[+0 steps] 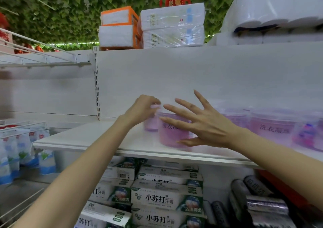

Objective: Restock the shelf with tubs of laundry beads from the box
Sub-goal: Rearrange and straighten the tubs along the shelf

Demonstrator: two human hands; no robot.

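Head view, centre frame, left hand [141, 109] curled round lid [155, 106] of rear tub [150, 125], right hand [208, 124] released, fingers [181, 114] splayed before front tub [170, 136].

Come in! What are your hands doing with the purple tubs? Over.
Left hand pinches back tub at its rim. Right hand open, fingers against front tub. More tubs crowd the right side.
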